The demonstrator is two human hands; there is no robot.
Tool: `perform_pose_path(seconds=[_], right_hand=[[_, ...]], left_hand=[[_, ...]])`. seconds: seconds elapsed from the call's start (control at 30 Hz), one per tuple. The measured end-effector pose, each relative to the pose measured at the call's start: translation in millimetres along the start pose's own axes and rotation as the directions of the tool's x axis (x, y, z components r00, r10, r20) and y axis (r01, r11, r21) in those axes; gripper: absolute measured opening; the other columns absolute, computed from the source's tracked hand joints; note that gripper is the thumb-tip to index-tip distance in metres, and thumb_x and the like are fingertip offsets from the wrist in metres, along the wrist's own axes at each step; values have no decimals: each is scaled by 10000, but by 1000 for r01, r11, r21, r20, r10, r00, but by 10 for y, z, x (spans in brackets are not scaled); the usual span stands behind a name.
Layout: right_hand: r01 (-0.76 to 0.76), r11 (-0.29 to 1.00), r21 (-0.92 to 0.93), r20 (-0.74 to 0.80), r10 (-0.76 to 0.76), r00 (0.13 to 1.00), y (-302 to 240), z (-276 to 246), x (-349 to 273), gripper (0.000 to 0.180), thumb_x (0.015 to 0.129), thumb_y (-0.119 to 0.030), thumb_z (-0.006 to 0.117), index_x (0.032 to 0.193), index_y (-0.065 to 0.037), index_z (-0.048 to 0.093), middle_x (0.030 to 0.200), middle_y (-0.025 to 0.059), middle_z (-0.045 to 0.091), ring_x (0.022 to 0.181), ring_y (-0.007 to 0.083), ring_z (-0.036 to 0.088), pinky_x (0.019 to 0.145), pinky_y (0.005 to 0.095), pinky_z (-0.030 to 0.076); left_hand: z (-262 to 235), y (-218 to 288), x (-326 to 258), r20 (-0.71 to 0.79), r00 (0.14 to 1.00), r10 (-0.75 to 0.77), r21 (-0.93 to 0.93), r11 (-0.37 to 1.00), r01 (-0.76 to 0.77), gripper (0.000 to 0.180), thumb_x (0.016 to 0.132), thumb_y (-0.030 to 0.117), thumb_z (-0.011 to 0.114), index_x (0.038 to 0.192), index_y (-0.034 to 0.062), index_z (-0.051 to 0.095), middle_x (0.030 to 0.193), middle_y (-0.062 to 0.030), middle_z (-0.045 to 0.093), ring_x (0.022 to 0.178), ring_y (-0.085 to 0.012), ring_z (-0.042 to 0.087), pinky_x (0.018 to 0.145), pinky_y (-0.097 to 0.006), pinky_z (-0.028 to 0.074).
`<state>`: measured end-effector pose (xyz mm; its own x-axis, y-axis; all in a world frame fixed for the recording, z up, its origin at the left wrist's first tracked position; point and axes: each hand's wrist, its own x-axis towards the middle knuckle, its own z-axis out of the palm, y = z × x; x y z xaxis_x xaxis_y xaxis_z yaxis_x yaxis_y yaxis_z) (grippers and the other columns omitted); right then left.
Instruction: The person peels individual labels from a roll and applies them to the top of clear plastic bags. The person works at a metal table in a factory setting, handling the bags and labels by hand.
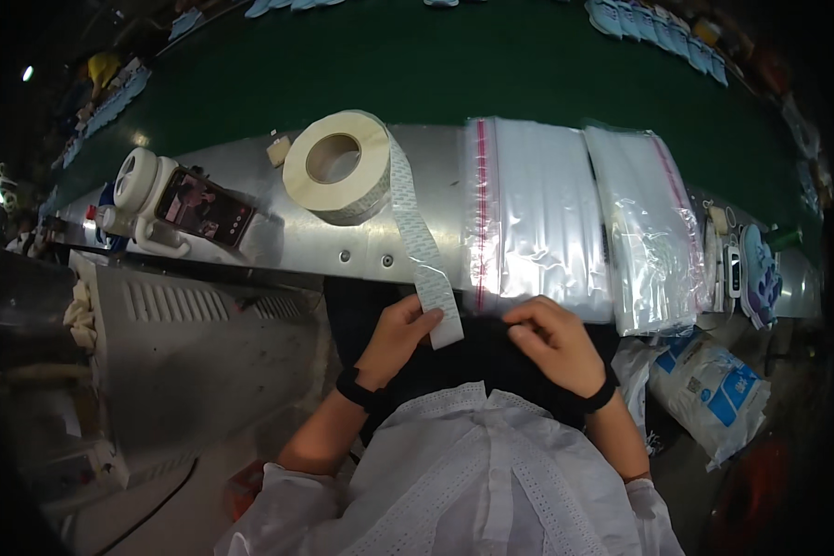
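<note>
Steel bench ledge (361, 250) fronts a green conveyor belt (454, 65). Nearest, the left hand (394, 338) pinches the free end of the label strip (426, 269); the right hand (554, 343) is curled, its grip undeterminable. Beyond lie the label roll (335, 165) and clear zip bags (537, 218).
</note>
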<state>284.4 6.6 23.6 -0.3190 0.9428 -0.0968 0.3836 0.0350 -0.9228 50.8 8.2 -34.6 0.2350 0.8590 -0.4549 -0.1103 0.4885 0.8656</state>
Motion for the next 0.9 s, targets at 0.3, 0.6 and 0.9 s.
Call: perform_pose_path(seconds=[0.3, 0.6, 0.9], right_hand=[[-227, 916, 330, 216, 161, 963, 29, 238, 217, 160, 857, -131, 568, 744, -27, 523, 625, -54, 431, 598, 23, 377, 520, 202, 320], [-220, 930, 293, 435, 75, 897, 174, -74, -153, 65, 810, -36, 615, 759, -5, 590, 670, -39, 497, 634, 37, 438, 578, 215, 371], [-58, 936, 348, 129, 13, 992, -89, 443, 231, 54, 778, -58, 658, 809, -18, 640, 680, 13, 555, 568, 52, 472, 513, 218, 381]], left_hand=[[-53, 435, 181, 99, 995, 6, -260, 965, 21, 261, 931, 215, 453, 1068, 7, 533, 936, -71, 587, 824, -144, 591, 663, -244, 486], [-523, 639, 280, -500, 847, 182, -267, 897, -351, 257, 925, 148, 444, 1084, -44, 507, 1034, -119, 562, 940, -214, 582, 771, -306, 500], [297, 360, -489, 53, 800, 598, 659, 581, -478, 267, 824, 57, 593, 1086, 9, 569, 1015, -113, 572, 816, -163, 580, 670, -249, 467]])
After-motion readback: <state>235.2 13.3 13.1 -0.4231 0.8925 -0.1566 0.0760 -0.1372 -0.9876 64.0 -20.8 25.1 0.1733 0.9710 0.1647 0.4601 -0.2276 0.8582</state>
